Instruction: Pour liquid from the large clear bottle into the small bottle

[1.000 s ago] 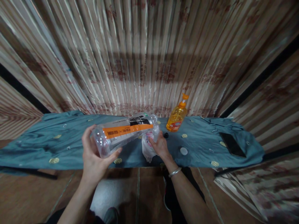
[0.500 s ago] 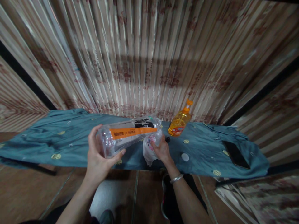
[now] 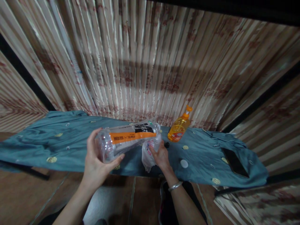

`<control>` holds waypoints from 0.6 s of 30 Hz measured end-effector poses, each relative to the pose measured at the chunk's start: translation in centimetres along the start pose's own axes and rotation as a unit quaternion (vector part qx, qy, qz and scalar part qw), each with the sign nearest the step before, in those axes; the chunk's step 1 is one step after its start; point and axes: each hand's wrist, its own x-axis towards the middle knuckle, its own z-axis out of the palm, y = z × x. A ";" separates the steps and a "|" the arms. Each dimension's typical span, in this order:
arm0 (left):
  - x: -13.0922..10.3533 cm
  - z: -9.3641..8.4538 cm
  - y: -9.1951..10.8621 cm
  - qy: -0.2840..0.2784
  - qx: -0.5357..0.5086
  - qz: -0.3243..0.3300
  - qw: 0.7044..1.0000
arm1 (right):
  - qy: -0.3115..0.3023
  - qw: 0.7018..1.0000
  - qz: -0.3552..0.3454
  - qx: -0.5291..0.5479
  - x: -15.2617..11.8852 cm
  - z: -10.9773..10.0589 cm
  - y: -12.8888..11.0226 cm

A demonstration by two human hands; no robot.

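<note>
My left hand (image 3: pixel 96 162) grips the base of a clear plastic bottle (image 3: pixel 127 139) with an orange and black label, held on its side above the near edge of the cloth-covered table. At the bottle's neck, my right hand (image 3: pixel 159 155) holds a white crumpled cloth or wipe (image 3: pixel 147 153) pressed against the bottle's mouth. The bottle's mouth is partly hidden behind the white cloth.
A teal cloth (image 3: pixel 58 140) with gold motifs covers the table. On it stand an orange pump bottle (image 3: pixel 179 129), a small black cap (image 3: pixel 166 144), a white round lid (image 3: pixel 184 163) and a dark phone (image 3: pixel 235 158) at the right. Striped curtains hang behind.
Both hands keep the same hold on the bottle and white cloth. The camera has tilted and shifted slightly, so the scene sits a little lower in view.
</note>
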 end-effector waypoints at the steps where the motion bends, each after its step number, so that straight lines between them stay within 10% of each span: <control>1: 0.0 0.0 0.0 -0.002 0.000 -0.001 1.000 | 0.000 1.000 -0.001 0.001 0.0 0.0 0.0; 18: 0.1 0.1 -0.2 -0.002 -0.005 -0.007 1.000 | -0.013 1.000 0.007 -0.008 -0.1 -0.5 -0.9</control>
